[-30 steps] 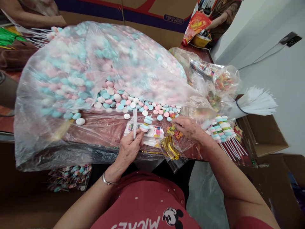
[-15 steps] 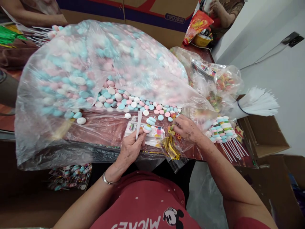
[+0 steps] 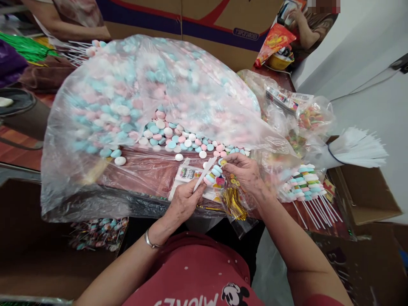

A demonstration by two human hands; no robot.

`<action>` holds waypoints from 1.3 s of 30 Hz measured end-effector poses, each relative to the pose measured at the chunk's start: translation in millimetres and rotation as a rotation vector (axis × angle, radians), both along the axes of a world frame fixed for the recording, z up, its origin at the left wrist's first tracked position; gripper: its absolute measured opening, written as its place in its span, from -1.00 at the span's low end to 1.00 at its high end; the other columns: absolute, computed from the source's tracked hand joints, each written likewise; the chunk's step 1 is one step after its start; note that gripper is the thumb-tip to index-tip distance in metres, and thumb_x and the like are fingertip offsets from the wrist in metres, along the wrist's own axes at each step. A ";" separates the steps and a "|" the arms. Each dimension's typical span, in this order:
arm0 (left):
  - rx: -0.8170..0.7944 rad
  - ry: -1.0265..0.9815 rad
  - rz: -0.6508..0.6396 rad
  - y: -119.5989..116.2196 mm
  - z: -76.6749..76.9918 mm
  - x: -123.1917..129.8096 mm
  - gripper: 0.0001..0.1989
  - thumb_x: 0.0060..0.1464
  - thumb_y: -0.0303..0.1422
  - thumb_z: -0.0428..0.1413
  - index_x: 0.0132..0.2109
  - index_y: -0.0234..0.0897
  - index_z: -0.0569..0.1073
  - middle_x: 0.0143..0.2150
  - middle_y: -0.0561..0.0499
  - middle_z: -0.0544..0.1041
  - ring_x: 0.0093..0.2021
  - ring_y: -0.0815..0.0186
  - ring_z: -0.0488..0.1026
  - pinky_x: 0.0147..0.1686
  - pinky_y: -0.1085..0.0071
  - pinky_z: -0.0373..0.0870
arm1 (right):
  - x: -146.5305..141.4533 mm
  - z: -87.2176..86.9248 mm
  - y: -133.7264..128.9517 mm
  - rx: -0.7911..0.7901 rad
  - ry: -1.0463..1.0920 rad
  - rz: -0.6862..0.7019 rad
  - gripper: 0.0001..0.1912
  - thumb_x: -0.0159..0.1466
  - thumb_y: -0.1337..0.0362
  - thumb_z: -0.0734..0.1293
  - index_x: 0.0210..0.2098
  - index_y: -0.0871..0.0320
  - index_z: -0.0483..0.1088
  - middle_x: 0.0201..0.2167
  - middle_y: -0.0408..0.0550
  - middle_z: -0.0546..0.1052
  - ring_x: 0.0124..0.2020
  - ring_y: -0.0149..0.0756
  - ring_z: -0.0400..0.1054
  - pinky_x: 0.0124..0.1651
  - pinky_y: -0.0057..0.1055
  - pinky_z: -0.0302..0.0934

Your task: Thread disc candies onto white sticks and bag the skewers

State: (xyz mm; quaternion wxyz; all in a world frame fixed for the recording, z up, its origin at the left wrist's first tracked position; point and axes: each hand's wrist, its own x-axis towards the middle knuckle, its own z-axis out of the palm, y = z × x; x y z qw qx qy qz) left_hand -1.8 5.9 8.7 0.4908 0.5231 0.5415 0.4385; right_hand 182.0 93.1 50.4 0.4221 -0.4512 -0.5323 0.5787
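Closed round white sticks [image 3: 204,173], my left hand [image 3: 186,199] also holds a skewer of blue, yellow and pink candies [image 3: 213,174]. My right hand [image 3: 244,170] pinches a yellow ring candy [image 3: 223,162] at the tip of that skewer. Loose ring candies [image 3: 235,180] lie beneath the right hand. A small bag of gold ties [image 3: 235,203] is at the table edge, beside printed packets [image 3: 188,174]. Behind the hands, a big clear bag [image 3: 127,85] spills pink, blue and white candies [image 3: 172,138].
Finished candy skewers [image 3: 304,182] lie at the right, near a bundle of white sticks [image 3: 358,146]. Further back are bags of gummy rings [image 3: 310,117]. An open carton [image 3: 28,242] stands low at the left. Two other people are across the table.
My right hand has lifted from the loose ring candies to the skewer's tip with a yellow ring. The sticks and skewer in my left hand now lean to the right. The view has shifted.
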 end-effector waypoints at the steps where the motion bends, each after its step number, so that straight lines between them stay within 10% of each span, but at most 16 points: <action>1: -0.003 0.001 0.003 0.0 -0.5 0.3 -0.73 0.19 -0.22 0.03 -0.22 -0.28 0.55 -0.63 0.17 0.30 -0.58 0.41 0.22 -0.51 0.50 0.17 | -0.1 0.0 -1.2 0.027 -0.024 0.005 -0.71 0.02 0.13 0.54 -0.35 0.12 0.47 -0.42 -0.19 0.55 -0.41 -0.41 0.45 -0.27 -0.40 0.43; 9: -0.028 -0.009 0.025 -0.6 -2.3 1.6 -0.72 0.19 -0.18 0.04 -0.26 -0.27 0.53 -0.63 0.17 0.30 -0.58 0.40 0.23 -0.52 0.49 0.16 | 3.7 -3.1 -10.1 0.441 -0.391 0.018 -0.82 0.26 0.28 0.30 -0.23 0.07 0.56 -0.25 -0.11 0.62 -0.21 -0.31 0.49 -0.06 -0.30 0.40; 23: 0.038 0.048 0.113 -2.1 -0.5 4.1 -0.64 0.20 -0.12 0.03 -0.44 -0.28 0.42 -0.62 0.14 0.28 -0.58 0.42 0.21 -0.53 0.49 0.16 | -11.9 -20.7 -23.9 0.630 -0.449 0.075 -0.71 0.32 0.35 0.25 -0.08 0.04 0.56 -0.13 -0.07 0.63 -0.12 -0.31 0.51 -0.02 -0.34 0.39; 39: 0.001 -0.273 0.146 3.6 10.2 2.1 -0.71 0.14 -0.17 0.15 -0.14 -0.31 0.55 -0.63 0.19 0.24 -0.64 0.50 0.09 -0.65 0.55 0.00 | -11.6 17.7 5.3 0.921 -0.514 0.070 -0.71 0.35 0.34 0.20 -0.04 0.08 0.50 -0.12 -0.05 0.61 -0.09 -0.32 0.49 0.02 -0.29 0.40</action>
